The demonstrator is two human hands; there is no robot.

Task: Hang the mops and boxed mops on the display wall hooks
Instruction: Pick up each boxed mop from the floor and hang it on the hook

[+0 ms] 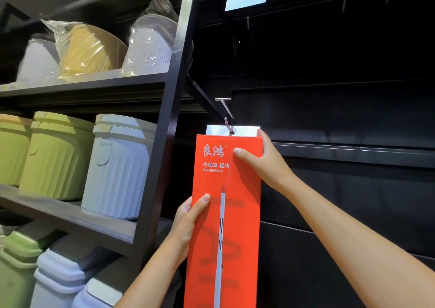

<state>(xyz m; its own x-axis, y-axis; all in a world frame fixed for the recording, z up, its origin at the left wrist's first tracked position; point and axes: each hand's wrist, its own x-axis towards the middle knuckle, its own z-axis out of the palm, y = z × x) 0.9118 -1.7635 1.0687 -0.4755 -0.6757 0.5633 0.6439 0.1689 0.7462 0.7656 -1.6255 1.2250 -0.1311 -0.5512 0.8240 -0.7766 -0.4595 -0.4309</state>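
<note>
A tall red mop box (237, 241) with white lettering and a picture of a mop handle stands upright against the black display wall (341, 110). Its silver top tab (244, 130) has a hole right at the tip of a metal wall hook (226, 112). My right hand (266, 160) grips the box's upper right corner, thumb across the front. My left hand (189, 220) holds the left edge lower down, thumb on the front.
A black shelving unit (162, 124) stands close on the left with green and grey ribbed bins (117, 166) and wrapped baskets (89, 51). More bare hooks (247, 23) stick out of the wall higher up.
</note>
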